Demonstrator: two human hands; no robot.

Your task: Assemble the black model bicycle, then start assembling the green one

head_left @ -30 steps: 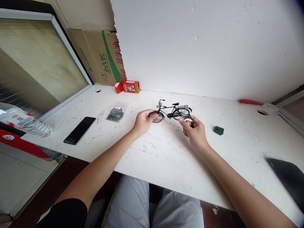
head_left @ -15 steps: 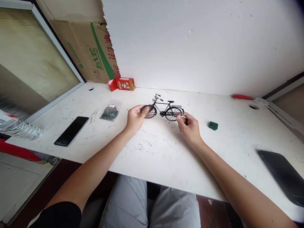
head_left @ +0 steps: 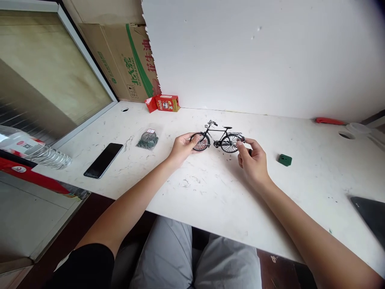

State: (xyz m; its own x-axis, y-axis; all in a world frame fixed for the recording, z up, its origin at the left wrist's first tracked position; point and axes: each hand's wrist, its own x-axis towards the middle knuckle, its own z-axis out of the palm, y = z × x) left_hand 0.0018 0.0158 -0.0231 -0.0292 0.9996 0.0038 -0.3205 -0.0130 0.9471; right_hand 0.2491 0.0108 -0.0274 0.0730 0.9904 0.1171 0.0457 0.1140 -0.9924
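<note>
A small black model bicycle (head_left: 217, 136) is held upright between my two hands, its handlebar to the left and its rear rack to the right. My left hand (head_left: 182, 149) is closed on the front wheel, thumb on the near side and fingers behind it. At the other end, my right hand (head_left: 253, 159) pinches the rear wheel; a dark ring shows on one finger. Whether the wheels touch the table I cannot tell. To the right of my right hand lies a small dark green block (head_left: 284, 159).
On the white table (head_left: 192, 192) lie a clear bag with a spare wheel and green pieces (head_left: 148, 139), a phone (head_left: 103, 160) and a plastic bottle (head_left: 36, 148). A red box (head_left: 168, 103) and a red cutter (head_left: 330, 121) are at the back. A black device (head_left: 371, 216) is at right.
The view has swung left, so everything appears farther right. Both hands keep their hold on the model bicycle, whose handlebar looks slightly turned.
</note>
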